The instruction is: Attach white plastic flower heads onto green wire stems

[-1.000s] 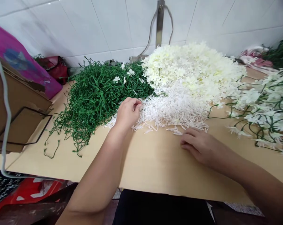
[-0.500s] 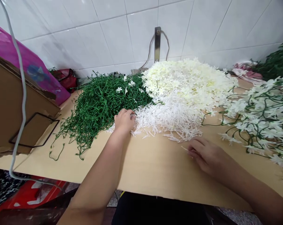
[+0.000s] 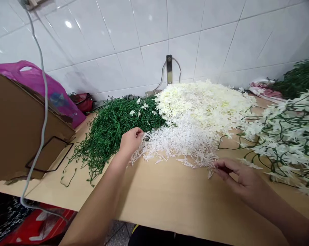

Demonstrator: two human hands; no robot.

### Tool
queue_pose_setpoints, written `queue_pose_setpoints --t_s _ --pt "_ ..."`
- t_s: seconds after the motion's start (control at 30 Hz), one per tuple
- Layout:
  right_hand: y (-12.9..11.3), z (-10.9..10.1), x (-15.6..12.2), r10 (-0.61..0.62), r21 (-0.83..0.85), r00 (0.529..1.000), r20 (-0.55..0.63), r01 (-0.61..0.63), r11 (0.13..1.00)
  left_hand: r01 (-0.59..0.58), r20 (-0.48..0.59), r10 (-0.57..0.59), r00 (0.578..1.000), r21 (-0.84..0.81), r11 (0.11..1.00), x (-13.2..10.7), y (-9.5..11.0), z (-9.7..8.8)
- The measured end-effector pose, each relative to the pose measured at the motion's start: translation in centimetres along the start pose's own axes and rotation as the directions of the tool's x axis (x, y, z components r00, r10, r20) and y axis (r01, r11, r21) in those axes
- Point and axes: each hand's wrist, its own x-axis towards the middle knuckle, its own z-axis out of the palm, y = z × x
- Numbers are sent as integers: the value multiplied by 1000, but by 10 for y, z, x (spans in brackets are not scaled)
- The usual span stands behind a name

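Observation:
My left hand (image 3: 131,140) is at the left end of a pile of thin white stick-like pieces (image 3: 181,138), its thumb and forefinger pinched together. What those fingertips hold, if anything, is too small to make out. Just left of it lies a heap of green plastic stems (image 3: 116,121). My right hand (image 3: 240,176) pinches at the pile's front right edge, with a few thin white pieces (image 3: 210,172) at its fingertips. Behind the white pile rises a mound of cream-white artificial flower heads (image 3: 203,99).
Stemmed white flowers (image 3: 290,143) spread over the table's right side. At left stand a cardboard box (image 3: 18,126) and a pink plastic bag (image 3: 52,89), with a grey cable (image 3: 43,112) hanging in front. A tiled wall (image 3: 144,41) closes off the back.
The view has tilted up, so the table sits lower in the picture. My left hand has lifted slightly from the white pile's left end. My right fingertips have come to its front right edge.

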Motion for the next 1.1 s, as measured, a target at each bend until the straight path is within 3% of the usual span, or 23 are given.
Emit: queue_pose_setpoints --t_s 0.17,0.57,0.7,0.93,1.1 --pt "0 -1 7 4 119 999 -39 1 993 -9 -63 10 998 25 1000 18 -3 -2" --pt "-9 8 16 108 369 994 1 -101 924 -144 47 136 990 285 948 45 17 31" --pt "0 13 12 145 444 989 27 -142 885 -157 70 143 987 261 953 50 17 22" --pt "13 18 11 173 541 985 2 -147 828 -72 38 67 997 150 986 45 18 -7" --pt "12 19 13 181 556 982 -54 -121 822 -67 116 55 992 103 992 37 25 -16"
